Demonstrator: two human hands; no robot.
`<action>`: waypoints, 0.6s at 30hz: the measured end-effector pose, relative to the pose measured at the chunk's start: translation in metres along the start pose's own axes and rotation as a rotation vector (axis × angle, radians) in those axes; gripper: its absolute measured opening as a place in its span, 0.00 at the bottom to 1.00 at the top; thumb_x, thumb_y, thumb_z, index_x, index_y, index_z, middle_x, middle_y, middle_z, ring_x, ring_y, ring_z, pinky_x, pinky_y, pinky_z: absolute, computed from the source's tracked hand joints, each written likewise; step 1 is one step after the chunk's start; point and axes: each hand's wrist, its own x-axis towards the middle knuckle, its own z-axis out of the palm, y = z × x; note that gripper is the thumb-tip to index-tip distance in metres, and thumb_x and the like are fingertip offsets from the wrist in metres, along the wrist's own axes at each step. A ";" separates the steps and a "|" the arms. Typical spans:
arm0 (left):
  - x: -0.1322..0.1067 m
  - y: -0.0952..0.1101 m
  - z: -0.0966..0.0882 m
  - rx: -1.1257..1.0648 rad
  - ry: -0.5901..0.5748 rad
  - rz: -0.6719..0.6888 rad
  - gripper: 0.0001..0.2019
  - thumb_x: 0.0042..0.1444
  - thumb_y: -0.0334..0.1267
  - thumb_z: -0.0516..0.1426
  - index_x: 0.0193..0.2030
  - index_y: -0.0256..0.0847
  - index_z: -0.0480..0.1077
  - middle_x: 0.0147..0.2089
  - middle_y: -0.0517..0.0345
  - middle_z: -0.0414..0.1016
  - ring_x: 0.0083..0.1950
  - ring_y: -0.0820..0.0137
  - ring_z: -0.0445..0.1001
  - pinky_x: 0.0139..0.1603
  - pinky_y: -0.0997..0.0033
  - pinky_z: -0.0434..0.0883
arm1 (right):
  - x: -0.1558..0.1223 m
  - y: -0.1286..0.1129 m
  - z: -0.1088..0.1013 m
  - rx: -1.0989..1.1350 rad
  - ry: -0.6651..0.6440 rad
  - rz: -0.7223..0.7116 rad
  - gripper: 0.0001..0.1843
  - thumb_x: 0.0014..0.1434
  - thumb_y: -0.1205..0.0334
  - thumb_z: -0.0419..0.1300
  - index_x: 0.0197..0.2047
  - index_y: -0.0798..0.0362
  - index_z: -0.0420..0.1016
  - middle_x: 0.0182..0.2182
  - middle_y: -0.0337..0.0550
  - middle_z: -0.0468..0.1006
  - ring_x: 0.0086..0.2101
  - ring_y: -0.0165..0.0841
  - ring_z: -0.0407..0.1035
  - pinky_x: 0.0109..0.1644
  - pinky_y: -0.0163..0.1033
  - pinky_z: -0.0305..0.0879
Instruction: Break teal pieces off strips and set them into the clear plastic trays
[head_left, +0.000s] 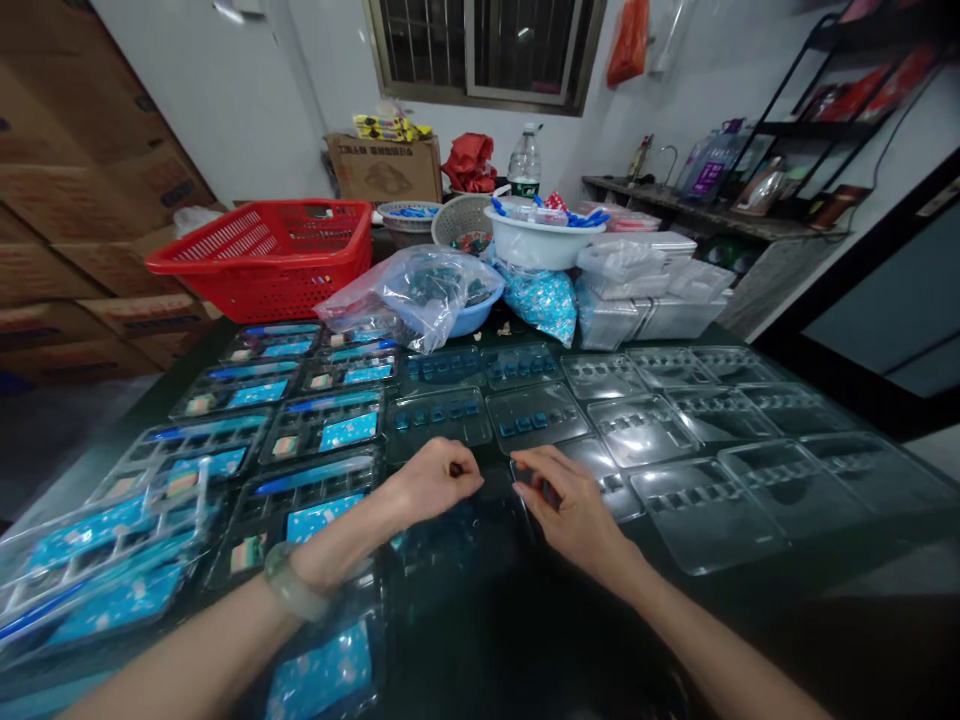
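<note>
My left hand [442,478], with a pale bangle [294,585] on its wrist, is closed in a pinch above the dark table; anything between its fingertips is too small to make out. My right hand [561,495] faces it, thumb and forefinger apart and curved, at the left edge of a clear plastic tray [611,478]. Just beyond the hands lie a clear tray holding several small blue pieces [439,415] and another with blue pieces [523,424] in only part of its row. A blurred tray with blue pieces [420,545] lies partly below my left hand.
Clear trays [709,510] cover the right side. Filled trays at left hold blue pens [322,470], blue patterned packets [349,432] and striped blocks [247,552]. Behind stand a red basket [285,275], a bagged blue basin [472,318], a white basin [540,245] and stacked clear boxes [652,310].
</note>
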 end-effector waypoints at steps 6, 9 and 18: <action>-0.003 0.019 0.002 -0.938 -0.014 -0.213 0.10 0.46 0.41 0.59 0.25 0.35 0.69 0.21 0.62 0.64 0.18 0.80 0.59 0.18 0.79 0.55 | -0.004 -0.011 0.009 0.043 0.125 -0.108 0.16 0.55 0.68 0.54 0.48 0.51 0.65 0.41 0.43 0.69 0.32 0.27 0.66 0.37 0.34 0.67; -0.001 0.025 0.016 -1.174 0.004 -0.225 0.08 0.43 0.37 0.61 0.23 0.34 0.70 0.20 0.62 0.65 0.19 0.80 0.62 0.18 0.80 0.56 | -0.005 -0.009 0.011 0.030 0.211 -0.129 0.12 0.55 0.70 0.54 0.43 0.52 0.68 0.37 0.43 0.70 0.36 0.29 0.67 0.40 0.34 0.66; 0.007 0.046 0.032 -1.341 0.017 -0.308 0.08 0.42 0.37 0.61 0.25 0.33 0.70 0.22 0.59 0.67 0.22 0.76 0.65 0.17 0.79 0.58 | -0.006 0.002 -0.003 -0.061 0.308 -0.054 0.12 0.54 0.69 0.54 0.43 0.52 0.69 0.36 0.43 0.71 0.34 0.29 0.67 0.36 0.34 0.67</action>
